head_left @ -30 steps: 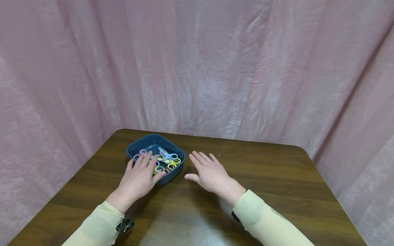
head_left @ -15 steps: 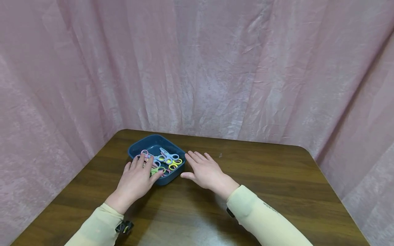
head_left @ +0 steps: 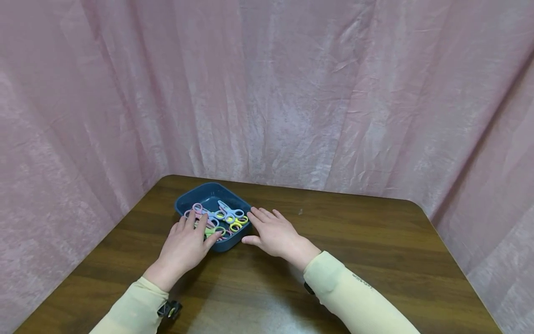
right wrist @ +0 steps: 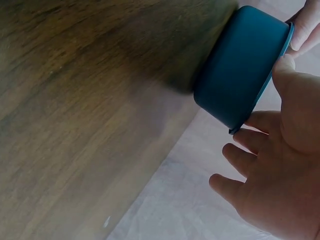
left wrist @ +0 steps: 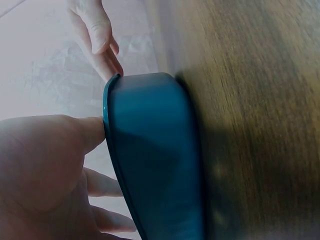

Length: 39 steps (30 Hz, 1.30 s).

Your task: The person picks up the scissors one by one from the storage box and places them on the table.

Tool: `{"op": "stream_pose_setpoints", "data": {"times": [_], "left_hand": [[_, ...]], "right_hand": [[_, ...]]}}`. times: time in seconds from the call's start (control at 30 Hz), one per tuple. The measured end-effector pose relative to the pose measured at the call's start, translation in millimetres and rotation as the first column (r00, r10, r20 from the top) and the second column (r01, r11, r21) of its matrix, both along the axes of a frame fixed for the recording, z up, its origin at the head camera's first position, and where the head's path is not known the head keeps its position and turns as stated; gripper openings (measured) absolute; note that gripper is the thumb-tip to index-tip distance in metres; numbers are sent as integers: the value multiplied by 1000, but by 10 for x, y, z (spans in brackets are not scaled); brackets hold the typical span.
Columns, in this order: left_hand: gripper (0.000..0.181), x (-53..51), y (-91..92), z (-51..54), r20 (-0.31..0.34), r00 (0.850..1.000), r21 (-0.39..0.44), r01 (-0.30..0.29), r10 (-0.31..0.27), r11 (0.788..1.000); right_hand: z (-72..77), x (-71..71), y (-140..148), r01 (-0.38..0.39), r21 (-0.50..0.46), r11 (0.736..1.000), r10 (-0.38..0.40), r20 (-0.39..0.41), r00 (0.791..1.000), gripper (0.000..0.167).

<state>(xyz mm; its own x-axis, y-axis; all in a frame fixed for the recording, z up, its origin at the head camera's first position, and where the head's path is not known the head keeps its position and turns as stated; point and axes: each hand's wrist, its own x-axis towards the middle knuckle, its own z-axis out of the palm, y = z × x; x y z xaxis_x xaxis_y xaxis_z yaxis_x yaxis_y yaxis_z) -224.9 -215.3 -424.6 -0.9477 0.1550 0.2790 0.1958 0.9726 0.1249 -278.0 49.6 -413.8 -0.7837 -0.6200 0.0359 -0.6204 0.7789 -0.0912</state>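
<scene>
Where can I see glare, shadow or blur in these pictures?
Head view: pale glare on the near tabletop; left wrist view: washed-out curtain, soft lower edge of the blue tray; right wrist view: dark shadow beside the tray.

Soft glare pales the near tabletop (head_left: 233, 308)

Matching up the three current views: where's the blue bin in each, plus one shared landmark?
Head: blue bin left of centre, just below mid-height.
Left wrist: blue bin in the middle, reaching the bottom edge.
Right wrist: blue bin upper right, outer wall showing.
Shared landmark: brown wooden table.
</scene>
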Motion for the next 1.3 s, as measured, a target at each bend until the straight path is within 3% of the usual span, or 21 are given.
{"op": "stream_pose_setpoints", "data": {"times": [0.43, 0.7, 1.3], "left_hand": [[74, -33, -46, 11, 37, 999, 48, 29, -31, 998], [76, -65, -40, 29, 90, 996, 114, -4, -7, 993], [69, -164, -14, -4, 62, 998, 60, 13, -17, 998]], "right_hand": [[6, 30, 13, -16, -11, 1000, 16, -25, 1000, 81], [25, 83, 74, -34, 2, 999, 34, -77, 996, 79], [-11, 268, 215, -55, -21, 998, 52, -114, 992, 81]]}}
